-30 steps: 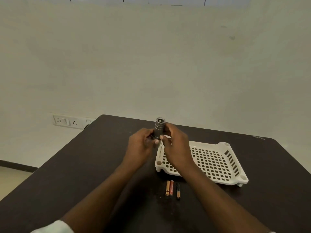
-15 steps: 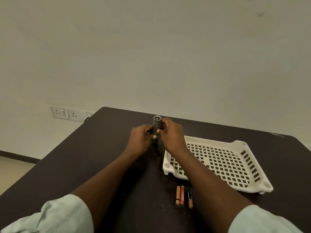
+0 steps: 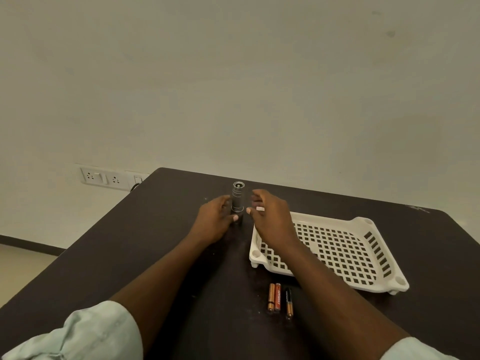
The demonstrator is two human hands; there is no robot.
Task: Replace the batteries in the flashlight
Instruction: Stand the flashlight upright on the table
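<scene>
A small grey flashlight [image 3: 237, 200] stands upright on the dark table [image 3: 130, 255], near its far edge. My left hand [image 3: 214, 222] rests beside it on the left, thumb and fingertips against its base. My right hand [image 3: 270, 216] hovers just to its right, fingers apart and off the flashlight. Three small batteries [image 3: 280, 298] lie side by side on the table nearer to me, under my right forearm's left side; two are copper and red, one is black and copper.
A white perforated plastic tray [image 3: 363, 255] sits to the right of the flashlight, partly under my right forearm. A wall with a socket strip [image 3: 104, 176] lies behind the table's far left corner. The table's left edge drops to the floor.
The flashlight has been set down upright on the table. My right hand has let go of it and drawn slightly to the right; my left hand has loosened and stays at its base.
</scene>
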